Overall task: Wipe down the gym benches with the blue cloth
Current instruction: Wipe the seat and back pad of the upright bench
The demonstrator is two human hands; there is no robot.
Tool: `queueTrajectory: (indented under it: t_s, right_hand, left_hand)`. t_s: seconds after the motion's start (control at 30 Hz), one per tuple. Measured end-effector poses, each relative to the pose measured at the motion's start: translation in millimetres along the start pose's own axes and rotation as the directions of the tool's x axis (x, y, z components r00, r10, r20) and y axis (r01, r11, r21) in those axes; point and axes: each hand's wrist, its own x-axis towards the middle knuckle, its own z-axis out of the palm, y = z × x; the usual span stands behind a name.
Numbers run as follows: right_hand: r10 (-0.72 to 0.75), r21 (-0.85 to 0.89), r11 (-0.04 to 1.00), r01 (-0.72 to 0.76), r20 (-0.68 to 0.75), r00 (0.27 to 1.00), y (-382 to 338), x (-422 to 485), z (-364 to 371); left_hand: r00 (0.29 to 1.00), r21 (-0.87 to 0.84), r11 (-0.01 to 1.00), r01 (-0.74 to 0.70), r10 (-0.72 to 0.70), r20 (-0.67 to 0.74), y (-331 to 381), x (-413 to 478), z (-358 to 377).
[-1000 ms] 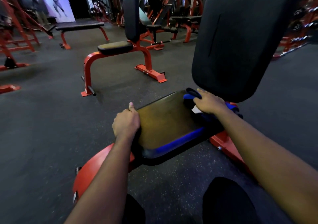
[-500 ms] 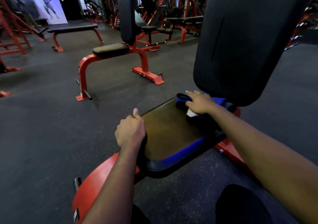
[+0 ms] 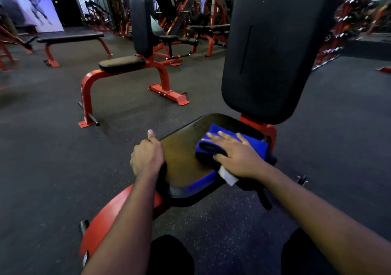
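Blue cloth (image 3: 215, 129) lies folded on the far right part of the seat pad (image 3: 182, 154), close under the upright back pad (image 3: 275, 52). Working across from the left: our left hand (image 3: 147, 158) curls round the pad's near left edge, thumb raised, gripping it as a brace. We should hold that grip firm so the gym bench (image 3: 118, 207) does not rock under the push. The middle of the pad lies bare, and we judge it not yet covered, so strokes ought to run across it in overlapping passes, edge to edge. Further right, our right hand (image 3: 234, 154) lies flat on the cloth, fingers straight and spread, pressing rather than clutching. A flat palm spreads pressure well, though the cloth would cover more if opened out. A white scrap (image 3: 227, 176) pokes from under the wrist, perhaps a label; we cannot tell. The back pad wants its turn afterwards.
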Motion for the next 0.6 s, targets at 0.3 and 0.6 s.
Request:
queueTrajectory:
  t_s: [0.3, 0.6]
  right_hand:
    - [0.667, 0.407, 0.744, -0.53, -0.406, 0.625, -7.7, -3.7, 22.0]
    - [0.66, 0.628, 0.728, -0.273, -0.535, 0.528, -138.0, -32.3, 100.7]
  left_hand:
    - [0.995, 0.038, 0.997, -0.074, 0.071, 0.064, -6.5, -7.2, -3.2]
    - [0.988, 0.075, 0.991, -0.107, 0.098, 0.115, -7.1, -3.9, -5.9]
